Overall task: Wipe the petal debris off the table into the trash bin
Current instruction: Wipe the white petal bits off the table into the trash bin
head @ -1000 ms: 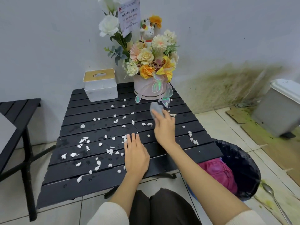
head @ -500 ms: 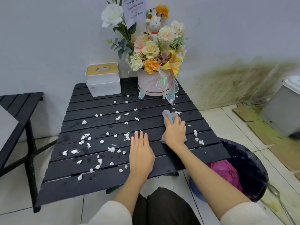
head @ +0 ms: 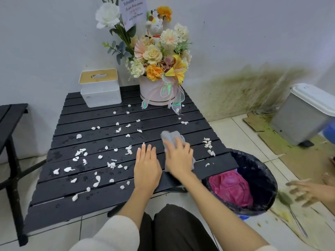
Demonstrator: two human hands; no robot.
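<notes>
The black slatted counter (head: 76,211) stands against the wall, and everything else sits around it. At its far edge are a white tissue box (head: 100,87) with a tan lid and, beside that, a pink round flower box (head: 157,92) filled with cream, orange and yellow blooms, a cat figurine and a printed card. White petal debris (head: 96,180) is strewn over most of the counter's slats, with a smaller cluster near its right edge. The left hand (head: 147,169) lies flat on the counter, its grip released, fingers straight. Just beside it the right hand (head: 178,158) presses a grey cloth (head: 171,137) to the counter with spread fingers. Off the counter's near right corner, on the floor, a black-lined trash bin (head: 261,171) holds crumpled pink material (head: 231,188). Another person's blurred hand (head: 304,192) reaches in beyond the bin.
</notes>
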